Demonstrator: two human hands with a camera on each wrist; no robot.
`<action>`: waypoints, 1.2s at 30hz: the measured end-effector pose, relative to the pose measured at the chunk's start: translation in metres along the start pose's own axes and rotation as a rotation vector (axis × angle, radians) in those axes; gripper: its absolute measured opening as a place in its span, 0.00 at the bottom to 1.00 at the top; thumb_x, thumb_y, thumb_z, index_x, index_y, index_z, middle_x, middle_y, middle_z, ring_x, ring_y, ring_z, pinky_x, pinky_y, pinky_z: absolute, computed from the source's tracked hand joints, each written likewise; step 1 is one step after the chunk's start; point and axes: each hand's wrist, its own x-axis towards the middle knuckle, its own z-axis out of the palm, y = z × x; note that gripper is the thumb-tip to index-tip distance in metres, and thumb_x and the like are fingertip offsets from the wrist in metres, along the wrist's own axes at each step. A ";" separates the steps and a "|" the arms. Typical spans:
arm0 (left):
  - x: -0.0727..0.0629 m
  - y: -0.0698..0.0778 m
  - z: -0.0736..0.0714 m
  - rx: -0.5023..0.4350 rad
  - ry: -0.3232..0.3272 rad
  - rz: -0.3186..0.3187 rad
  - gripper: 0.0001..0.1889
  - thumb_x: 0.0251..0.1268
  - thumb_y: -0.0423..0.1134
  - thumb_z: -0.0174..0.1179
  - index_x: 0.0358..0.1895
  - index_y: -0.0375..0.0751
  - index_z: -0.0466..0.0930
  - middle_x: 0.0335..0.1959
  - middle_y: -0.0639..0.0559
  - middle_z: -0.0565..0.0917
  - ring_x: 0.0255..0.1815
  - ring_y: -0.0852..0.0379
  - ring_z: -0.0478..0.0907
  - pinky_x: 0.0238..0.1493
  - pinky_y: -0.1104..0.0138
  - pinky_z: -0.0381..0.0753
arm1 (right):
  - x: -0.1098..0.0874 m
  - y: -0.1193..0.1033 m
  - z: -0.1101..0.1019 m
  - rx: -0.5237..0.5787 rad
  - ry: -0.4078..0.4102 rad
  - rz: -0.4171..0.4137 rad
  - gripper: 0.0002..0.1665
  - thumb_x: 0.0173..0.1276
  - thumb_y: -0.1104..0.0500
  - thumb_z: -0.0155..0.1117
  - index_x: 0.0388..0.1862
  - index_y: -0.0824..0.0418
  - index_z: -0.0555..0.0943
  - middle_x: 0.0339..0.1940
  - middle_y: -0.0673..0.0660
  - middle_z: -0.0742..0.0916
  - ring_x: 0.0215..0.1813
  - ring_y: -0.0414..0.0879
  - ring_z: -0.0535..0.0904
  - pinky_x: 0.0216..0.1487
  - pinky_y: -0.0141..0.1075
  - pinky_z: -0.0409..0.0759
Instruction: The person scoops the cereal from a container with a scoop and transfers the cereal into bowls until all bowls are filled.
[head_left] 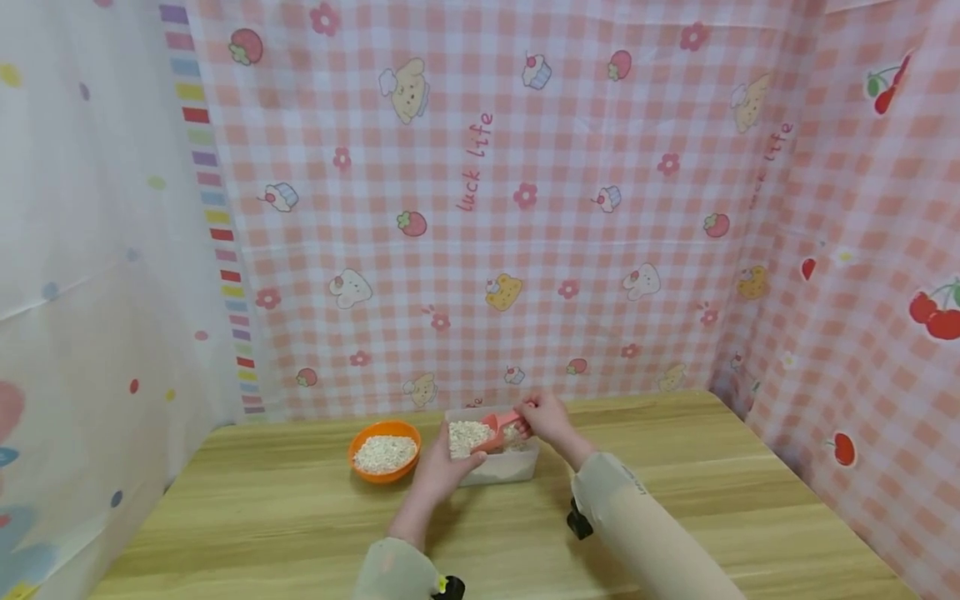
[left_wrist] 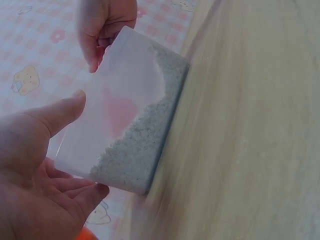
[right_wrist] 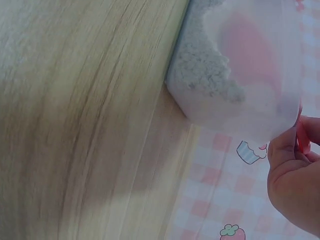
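Note:
A translucent plastic box (head_left: 498,472) holds pale grains (head_left: 468,437), heaped toward its left end. At its left front corner, my left hand (head_left: 438,472) grips the box, thumb along the front rim and fingers at the end wall. My right hand (head_left: 547,419) holds a pink scoop (head_left: 497,425) by its handle, above the box's right side. The scoop's head is down inside the box, near the grains. Through the cloudy wall, the left wrist view shows the scoop as a pink blur beside the sloping grains (left_wrist: 142,145).
Left of the box stands an orange bowl (head_left: 375,477) filled with similar pale grains. Both rest on a wooden table (head_left: 300,533), near its back edge. A pink checked curtain (head_left: 450,325) hangs behind, with cloth on both sides.

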 end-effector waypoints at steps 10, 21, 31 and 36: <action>0.000 0.002 0.000 0.009 0.016 -0.018 0.50 0.60 0.49 0.68 0.74 0.25 0.48 0.70 0.26 0.60 0.69 0.32 0.59 0.67 0.43 0.60 | 0.001 0.004 -0.001 0.070 0.009 0.017 0.09 0.71 0.69 0.55 0.40 0.76 0.79 0.19 0.58 0.82 0.18 0.40 0.77 0.24 0.32 0.82; -0.001 0.000 0.000 -0.025 0.012 -0.013 0.49 0.59 0.46 0.68 0.74 0.25 0.48 0.71 0.27 0.59 0.70 0.33 0.58 0.68 0.43 0.59 | -0.007 0.007 -0.012 0.192 -0.009 0.042 0.13 0.74 0.68 0.51 0.45 0.80 0.77 0.20 0.57 0.82 0.20 0.39 0.76 0.22 0.29 0.79; -0.004 0.000 0.003 -0.029 0.011 -0.037 0.49 0.60 0.46 0.68 0.75 0.27 0.48 0.72 0.29 0.58 0.71 0.33 0.57 0.68 0.43 0.58 | -0.012 0.028 -0.026 0.346 -0.039 0.093 0.17 0.75 0.68 0.47 0.50 0.83 0.73 0.20 0.55 0.82 0.21 0.38 0.76 0.22 0.27 0.77; -0.003 0.001 0.001 -0.021 0.017 -0.028 0.49 0.59 0.47 0.68 0.74 0.27 0.48 0.72 0.29 0.59 0.71 0.33 0.57 0.68 0.43 0.58 | -0.015 0.031 -0.027 0.422 -0.017 0.102 0.18 0.75 0.67 0.48 0.52 0.84 0.73 0.20 0.54 0.82 0.21 0.38 0.76 0.22 0.26 0.76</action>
